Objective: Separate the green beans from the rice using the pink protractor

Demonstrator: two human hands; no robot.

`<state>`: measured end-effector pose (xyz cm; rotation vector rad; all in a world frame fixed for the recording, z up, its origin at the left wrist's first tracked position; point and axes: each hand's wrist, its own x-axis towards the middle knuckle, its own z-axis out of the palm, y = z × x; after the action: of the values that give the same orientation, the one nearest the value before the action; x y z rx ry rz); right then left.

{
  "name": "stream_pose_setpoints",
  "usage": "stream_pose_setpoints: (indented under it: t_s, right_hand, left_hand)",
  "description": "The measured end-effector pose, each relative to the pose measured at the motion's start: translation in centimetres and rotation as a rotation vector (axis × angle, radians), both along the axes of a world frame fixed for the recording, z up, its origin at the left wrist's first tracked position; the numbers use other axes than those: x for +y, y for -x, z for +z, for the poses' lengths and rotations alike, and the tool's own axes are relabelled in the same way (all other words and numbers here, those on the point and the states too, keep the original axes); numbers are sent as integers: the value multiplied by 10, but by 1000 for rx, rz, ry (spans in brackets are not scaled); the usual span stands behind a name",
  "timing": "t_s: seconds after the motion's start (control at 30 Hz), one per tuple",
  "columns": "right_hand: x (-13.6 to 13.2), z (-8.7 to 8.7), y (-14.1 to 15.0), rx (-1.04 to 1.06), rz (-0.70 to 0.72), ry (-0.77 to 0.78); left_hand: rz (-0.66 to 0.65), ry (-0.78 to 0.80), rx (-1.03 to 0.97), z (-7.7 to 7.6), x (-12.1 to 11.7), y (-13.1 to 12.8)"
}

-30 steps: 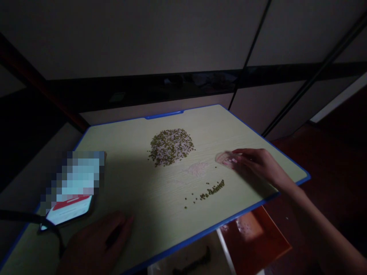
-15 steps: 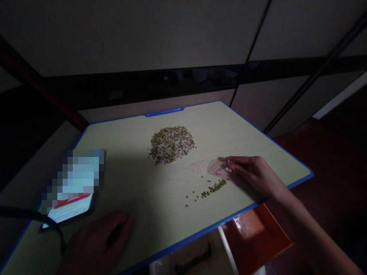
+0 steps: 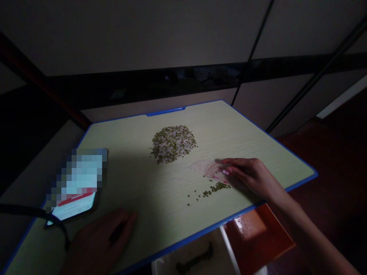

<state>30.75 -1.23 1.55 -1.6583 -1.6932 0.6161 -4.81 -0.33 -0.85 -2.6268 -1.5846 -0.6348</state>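
My right hand (image 3: 243,173) pinches a clear protractor (image 3: 212,170) with pink markings, held low at the board's surface. Just left of the protractor lies a thin spread of pale grains (image 3: 197,166). A line of green mung beans (image 3: 213,189) sits below it, with a few strays to the left. Farther back is a larger heap (image 3: 173,143) of green beans mixed with pale grains. My left hand (image 3: 100,240) rests in shadow at the near left of the board, nothing visible in it, a gap between thumb and fingers.
The pale folding table board (image 3: 137,183) has a blue rim. A lit phone (image 3: 77,187) lies at its left, with a dark cable (image 3: 28,210) nearby. Below the near edge are a white container (image 3: 195,254) holding dark green stuff and an orange box (image 3: 258,236). Cabinet panels (image 3: 149,38) stand behind.
The protractor has moved slightly left, up against the pale grains, with my right hand. The whole view has shifted a little. My left hand stays in place on the board.
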Motion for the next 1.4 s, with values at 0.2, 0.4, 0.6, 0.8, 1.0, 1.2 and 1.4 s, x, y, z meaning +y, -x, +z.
stream_pose_setpoints:
  t_s: [0.2, 0.4, 0.6, 0.8, 1.0, 1.2, 1.4]
  right_hand:
    - [4, -2, 0, -1, 11, 21]
    - [8, 0, 3, 16, 109, 12]
    - [10, 3, 11, 60, 155, 32]
    - [15, 2, 22, 86, 263, 18]
    - [22, 4, 32, 140, 367, 25]
    - [25, 7, 43, 143, 457, 42]
    - [26, 10, 60, 78, 534, 29]
  left_hand:
    - [-59, -23, 38, 3, 0, -6]
    - [-82, -93, 29, 5, 0, -7]
    - [-107, -81, 20, 5, 0, -5]
    - [-94, -148, -43, 8, -1, -12]
    - [-96, -109, -42, 7, -1, -12]
    - [-90, -120, -29, 9, -2, -14]
    - [-108, -110, -5, 9, -1, -14]
